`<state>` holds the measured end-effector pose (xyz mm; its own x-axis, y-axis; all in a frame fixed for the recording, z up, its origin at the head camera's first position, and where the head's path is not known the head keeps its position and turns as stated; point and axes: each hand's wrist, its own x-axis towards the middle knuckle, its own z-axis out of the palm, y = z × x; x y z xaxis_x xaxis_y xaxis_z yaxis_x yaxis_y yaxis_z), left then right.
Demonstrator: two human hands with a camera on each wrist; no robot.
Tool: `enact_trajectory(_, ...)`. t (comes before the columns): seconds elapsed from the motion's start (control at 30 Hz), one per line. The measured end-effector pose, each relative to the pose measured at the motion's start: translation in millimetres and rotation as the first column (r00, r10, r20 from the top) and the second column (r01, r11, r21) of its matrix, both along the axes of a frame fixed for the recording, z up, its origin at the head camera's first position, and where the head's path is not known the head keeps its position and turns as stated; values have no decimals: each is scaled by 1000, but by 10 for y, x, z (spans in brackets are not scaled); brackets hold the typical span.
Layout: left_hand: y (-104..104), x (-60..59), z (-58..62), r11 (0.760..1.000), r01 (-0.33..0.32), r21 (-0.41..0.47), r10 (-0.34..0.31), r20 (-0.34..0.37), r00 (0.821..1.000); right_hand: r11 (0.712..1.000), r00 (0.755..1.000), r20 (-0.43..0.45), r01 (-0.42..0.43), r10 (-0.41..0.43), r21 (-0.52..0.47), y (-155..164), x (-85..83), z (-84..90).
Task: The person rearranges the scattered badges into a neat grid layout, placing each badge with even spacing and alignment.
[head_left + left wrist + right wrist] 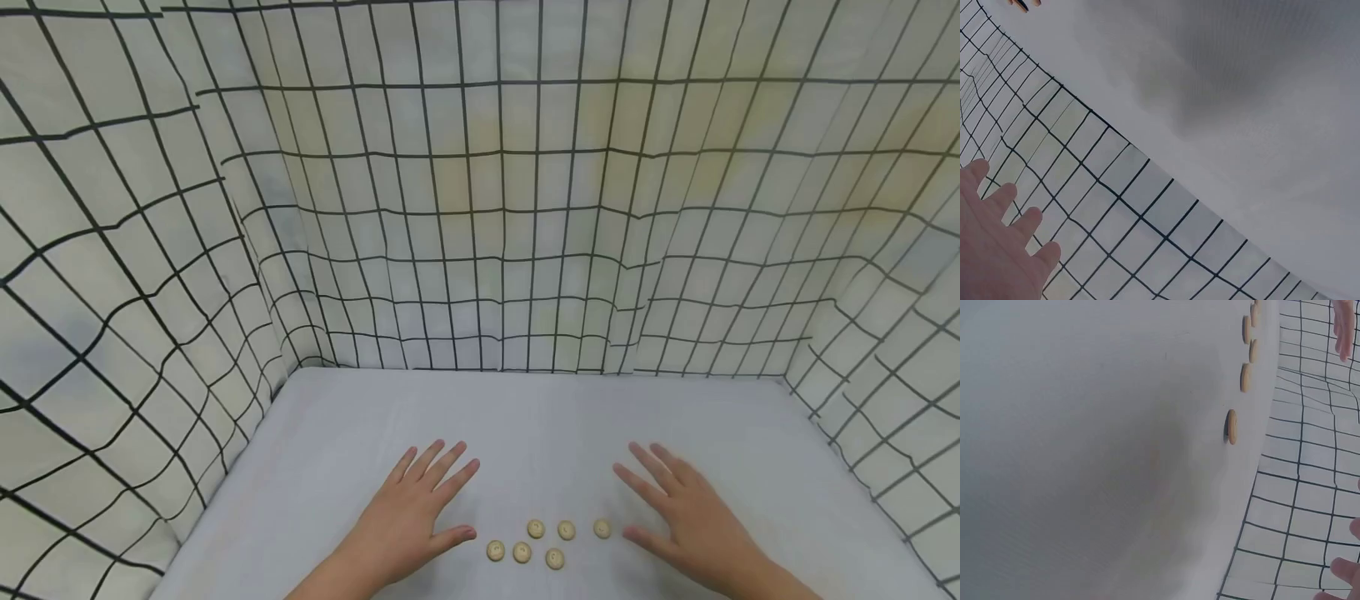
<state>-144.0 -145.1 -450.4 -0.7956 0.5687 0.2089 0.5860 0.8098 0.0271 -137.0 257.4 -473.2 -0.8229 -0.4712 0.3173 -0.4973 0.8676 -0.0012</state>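
Several small, round, cream-coloured buttons lie flat in two loose rows on the white table. In the head view, the nearest to my left hand [401,523] is the leftmost button [496,550]. The rightmost button [602,528] sits just beside the thumb of my right hand [697,521]. Both hands have their fingers spread and hold nothing. In the left wrist view, fingers of the left hand [997,237] show at the lower left. The right wrist view catches the right hand's fingertips [1349,570] at its edge and a button [1231,427] standing out nearby.
The white tabletop [517,442] stretches out beyond the hands. Pale walls with a black grid [480,208] rise at its back and along the left and right sides.
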Motion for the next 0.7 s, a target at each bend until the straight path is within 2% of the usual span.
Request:
enact_trajectory(0.2, 3, 3, 6, 1000, -9, 1, 9, 56, 998, 997, 990, 134, 53, -45, -57, -33, 2, 7)
enact_trajectory(0.4, 20, -11, -4, 999, -4, 43, -2, 129, 992, 994, 979, 193, 84, -70, -63, -61, -1, -5)
enact_trajectory(0.7, 5, -24, -94, 997, -13, 81, -9, 270, 963, 994, 944, 323, 96, -73, -54, -86, 9, -16)
